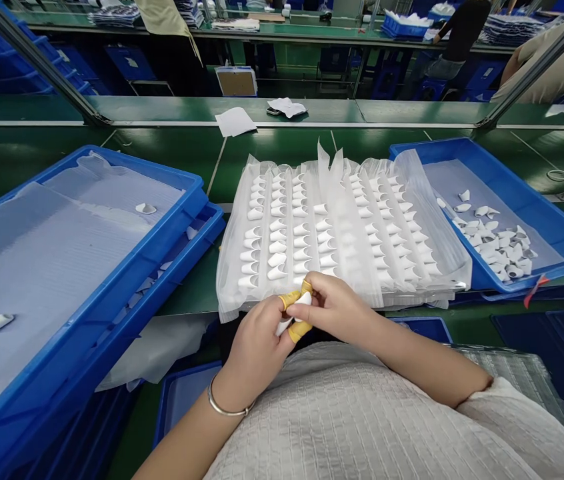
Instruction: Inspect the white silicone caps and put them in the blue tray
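Between both hands, close to my body, are white curved plastic pieces [304,300]; one shows at the top and a second part shows lower down, and I cannot tell whether they are joined. My left hand [265,330] grips from the left, with yellow finger covers on some fingers. My right hand [335,303] pinches from the right, also with a yellow cover on a finger. Just beyond the hands lies a clear-lined tray [235,267] holding rows of similar white pieces [277,245]. Fingers hide much of what is held.
At right, a blue bin [552,200] holds a pile of loose white pieces [507,250]. Stacked blue bins [162,260] with few pieces stand at left. Paper [235,122] and a paper-covered dark object [287,108] lie behind. Metal struts [37,60] rise on both sides. Other people work beyond.
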Demonstrator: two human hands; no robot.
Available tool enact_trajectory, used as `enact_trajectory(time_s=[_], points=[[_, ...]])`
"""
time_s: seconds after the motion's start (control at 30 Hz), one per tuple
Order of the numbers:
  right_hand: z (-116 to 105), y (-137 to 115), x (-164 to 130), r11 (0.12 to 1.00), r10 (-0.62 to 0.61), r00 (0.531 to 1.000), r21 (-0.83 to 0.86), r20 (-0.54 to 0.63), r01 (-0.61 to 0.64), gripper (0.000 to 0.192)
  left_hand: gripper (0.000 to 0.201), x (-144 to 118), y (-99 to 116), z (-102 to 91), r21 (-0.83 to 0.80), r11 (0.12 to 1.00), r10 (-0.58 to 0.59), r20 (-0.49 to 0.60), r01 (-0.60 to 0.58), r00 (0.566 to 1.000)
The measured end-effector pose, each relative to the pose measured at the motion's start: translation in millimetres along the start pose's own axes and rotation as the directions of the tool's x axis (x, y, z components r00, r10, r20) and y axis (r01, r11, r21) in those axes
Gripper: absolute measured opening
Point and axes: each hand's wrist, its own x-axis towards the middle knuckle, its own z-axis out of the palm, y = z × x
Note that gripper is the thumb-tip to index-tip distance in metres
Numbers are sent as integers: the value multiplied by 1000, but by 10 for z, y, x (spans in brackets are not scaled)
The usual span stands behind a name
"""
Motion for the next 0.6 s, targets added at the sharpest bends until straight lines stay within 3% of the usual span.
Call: enact_trajectory(time_s=[0.1,0.27,0.37,0.5,0.6], points=[[-33,-14,26,997,-5,999,72,31,3,43,16,-13,3,-17,-80,996,34,36,-31,999],[-102,43,71,961,65,998,268,25,-69,45,23,-14,24,-39,-228,973,-23,57,36,998],[-137,57,56,964,32,999,263,29,-39,44,24,-8,28,-38,-248,967,-49,71,65,996],[-170,47,27,986,-19,992,164,125,-1,35,24,-3,12,-22,-196,979,-46,62,57,997],[-188,42,26,977,-60,988,211,144,28,33,31,-7,3,-6,-241,967,-71,45,80,996]])
